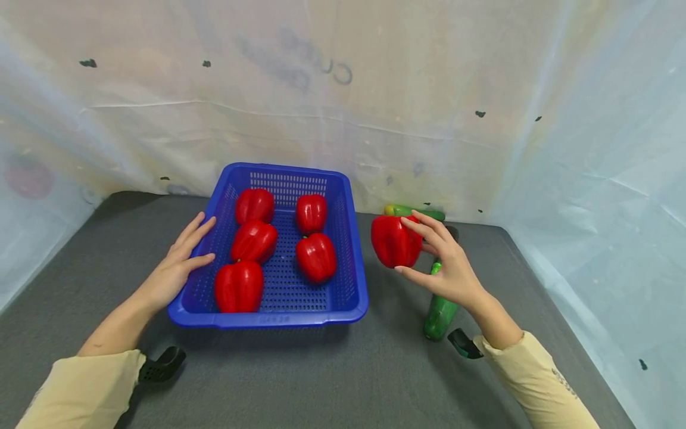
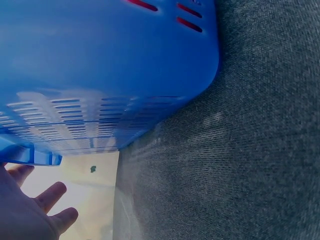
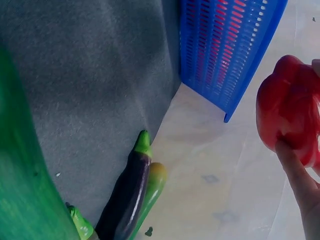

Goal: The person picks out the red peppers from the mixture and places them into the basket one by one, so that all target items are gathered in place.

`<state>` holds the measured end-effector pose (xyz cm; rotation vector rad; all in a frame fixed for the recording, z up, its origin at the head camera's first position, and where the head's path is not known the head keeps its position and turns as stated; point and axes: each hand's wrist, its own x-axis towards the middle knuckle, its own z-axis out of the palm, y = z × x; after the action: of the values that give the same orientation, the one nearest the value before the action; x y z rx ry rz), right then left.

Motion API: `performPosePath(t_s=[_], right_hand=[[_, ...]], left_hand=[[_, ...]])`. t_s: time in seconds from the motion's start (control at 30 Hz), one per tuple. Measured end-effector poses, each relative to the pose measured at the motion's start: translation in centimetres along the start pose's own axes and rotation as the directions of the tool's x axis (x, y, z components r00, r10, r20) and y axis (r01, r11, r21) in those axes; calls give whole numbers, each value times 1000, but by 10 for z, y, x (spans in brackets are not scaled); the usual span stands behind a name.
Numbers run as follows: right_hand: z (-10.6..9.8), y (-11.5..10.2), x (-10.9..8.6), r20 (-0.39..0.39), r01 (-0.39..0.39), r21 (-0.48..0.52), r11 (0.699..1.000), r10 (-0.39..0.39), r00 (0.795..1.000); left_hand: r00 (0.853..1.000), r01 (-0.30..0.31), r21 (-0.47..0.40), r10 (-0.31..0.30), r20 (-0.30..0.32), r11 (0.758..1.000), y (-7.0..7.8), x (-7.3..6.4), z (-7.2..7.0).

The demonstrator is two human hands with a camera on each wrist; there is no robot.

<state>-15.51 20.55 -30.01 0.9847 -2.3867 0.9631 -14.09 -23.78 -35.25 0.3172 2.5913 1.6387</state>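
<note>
My right hand (image 1: 450, 271) holds a glossy red bell pepper (image 1: 393, 241) between thumb and fingertips, above the table to the right of a blue plastic basket (image 1: 268, 320). In the right wrist view a finger presses on the side of this pepper (image 3: 290, 110). Inside the basket lie several more red bell peppers (image 1: 316, 258), in two rows. My left hand (image 1: 171, 274) rests at the basket's left rim with its fingers extended. From the left wrist view, the fingers (image 2: 52, 195) look straight and stand beside the rim, below the slotted wall (image 2: 75, 60).
Under and behind my right hand lie a long green vegetable (image 1: 441, 316), a dark eggplant (image 3: 125, 195) and a slim green one with a yellowish end (image 1: 415, 212). Pale plastic sheeting (image 1: 429, 89) rises behind the grey table (image 1: 321, 381) and along its sides.
</note>
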Motion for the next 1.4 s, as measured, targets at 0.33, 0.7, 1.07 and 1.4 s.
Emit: performPosePath(t_s=[0.33,0.7,1.07,1.4], right_hand=[[7,11,2,54,20,45,999,-23,998],[13,-2,8,69,59,74,996,-64,996],[24,-13,16,95,106,141,984,-120,988],[30,-27,27,210,132,151,980,-162,964]], left_hand=[[1000,-2,-5,1,-2,1000,1,0,0],[1000,-3,0,3,-1,1000,1,0,1],[1000,-2,-4,2,3,1000,0,1,0],[1000,-9,-11,9,1,1000,0,0,0]])
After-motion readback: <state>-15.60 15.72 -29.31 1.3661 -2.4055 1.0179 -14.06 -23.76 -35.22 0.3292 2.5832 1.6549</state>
